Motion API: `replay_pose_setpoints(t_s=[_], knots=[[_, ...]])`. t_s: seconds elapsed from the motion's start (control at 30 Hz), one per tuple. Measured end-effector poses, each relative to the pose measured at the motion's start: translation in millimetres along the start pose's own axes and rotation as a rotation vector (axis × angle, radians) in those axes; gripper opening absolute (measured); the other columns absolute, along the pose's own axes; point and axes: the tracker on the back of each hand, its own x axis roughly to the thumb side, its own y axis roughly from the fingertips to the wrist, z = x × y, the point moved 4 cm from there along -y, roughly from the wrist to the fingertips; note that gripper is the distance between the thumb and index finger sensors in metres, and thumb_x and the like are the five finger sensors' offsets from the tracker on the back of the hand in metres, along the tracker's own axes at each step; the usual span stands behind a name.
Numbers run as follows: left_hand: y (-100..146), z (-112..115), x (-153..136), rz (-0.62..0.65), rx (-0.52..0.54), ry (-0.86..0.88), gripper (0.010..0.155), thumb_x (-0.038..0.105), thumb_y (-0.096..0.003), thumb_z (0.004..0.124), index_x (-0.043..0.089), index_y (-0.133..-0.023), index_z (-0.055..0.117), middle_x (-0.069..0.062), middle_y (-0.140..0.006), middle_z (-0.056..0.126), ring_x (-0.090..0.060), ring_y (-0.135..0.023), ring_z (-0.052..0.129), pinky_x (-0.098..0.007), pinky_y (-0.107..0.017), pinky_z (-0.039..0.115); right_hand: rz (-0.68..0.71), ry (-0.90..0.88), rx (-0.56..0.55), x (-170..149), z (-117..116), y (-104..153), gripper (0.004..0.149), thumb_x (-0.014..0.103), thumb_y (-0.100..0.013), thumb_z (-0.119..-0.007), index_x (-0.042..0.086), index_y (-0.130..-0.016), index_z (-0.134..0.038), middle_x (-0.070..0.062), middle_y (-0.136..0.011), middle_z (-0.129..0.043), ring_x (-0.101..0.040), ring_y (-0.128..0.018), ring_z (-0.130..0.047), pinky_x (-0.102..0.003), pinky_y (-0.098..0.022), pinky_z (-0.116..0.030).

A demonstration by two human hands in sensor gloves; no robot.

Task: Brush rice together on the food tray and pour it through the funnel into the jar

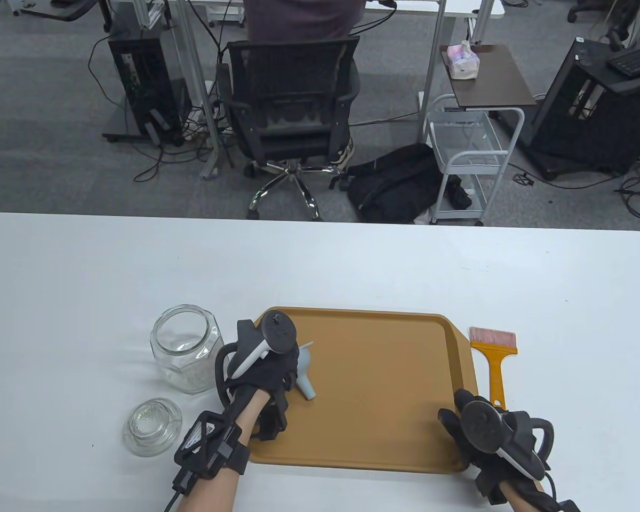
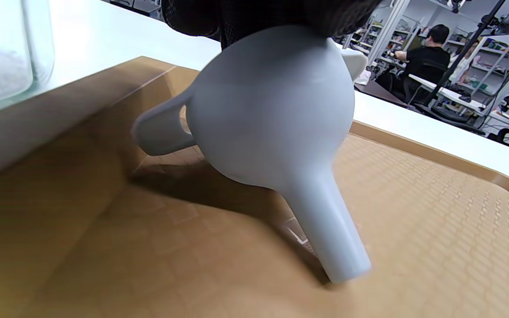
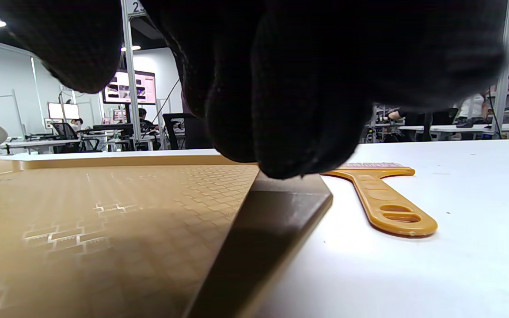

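1. On the white table, an orange-brown food tray lies flat near the front edge, long side facing the person.
2. Left hand: positioned over the tray's left end. Its fingers are curled around the bowl of a pale grey funnel. In the left wrist view, the funnel hangs tilted from the glove, spout angled down with its tip at or just above the tray floor; contact cannot be confirmed. A loop handle projects from the bowl's side.
3. Right hand: located at the tray's near right corner. In the right wrist view, the gloved fingertips bear down on the tray's right rim. Whether the fingers clasp the rim or only rest on it cannot be determined.
4. Jar: clear glass, open-mouthed, upright on the table just beside the tray's left edge, with white rice in its base.
5. Glass lid: on the table in front of the jar, apart from it.
6. Brush: orange handle, pinkish bristles; lies flat on the table just right of the tray, bristles pointing away from the person, handle end near the right hand.
7. No loose rice is discernible on the tray's textured floor.
8. Beyond the table: a black office chair, occupied.
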Motion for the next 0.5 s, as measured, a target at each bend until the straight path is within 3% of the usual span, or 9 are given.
replay_pose_setpoints(t_s=[0.13, 0.3, 0.5], knots=[[7, -7, 3, 0.006, 0.041, -0.057, 0.053, 0.039, -0.0544, 0.064, 0.017, -0.102, 0.066, -0.012, -0.115, 0.062, -0.04, -0.111, 0.047, -0.068, -0.077, 0.035, 0.0, 0.002, 0.002, 0, 0, 0, 0.065, 0.056, -0.041, -0.078, 0.006, -0.083, -0.088, -0.014, -0.062, -0.101, -0.026, -0.032, -0.104, -0.04, -0.021, -0.09], [30, -30, 11, 0.079, 0.118, -0.071, 0.057, 0.047, -0.0525, 0.066, 0.02, -0.103, 0.066, -0.011, -0.115, 0.064, -0.041, -0.109, 0.053, -0.067, -0.076, 0.041, -0.001, 0.003, 0.005, 0, 0, 0, 0.065, 0.056, -0.041, -0.078, 0.006, -0.082, -0.088, -0.014, -0.062, -0.101, -0.026, -0.032, -0.104, -0.039, -0.021, -0.09], [77, -82, -7, 0.114, 0.312, 0.002, 0.063, 0.054, -0.0516, 0.066, 0.021, -0.105, 0.063, -0.011, -0.116, 0.062, -0.041, -0.11, 0.051, -0.068, -0.076, 0.04, 0.003, 0.001, 0.001, 1, 0, 0, 0.065, 0.056, -0.041, -0.078, 0.006, -0.082, -0.088, -0.014, -0.062, -0.101, -0.026, -0.032, -0.104, -0.039, -0.021, -0.09]])
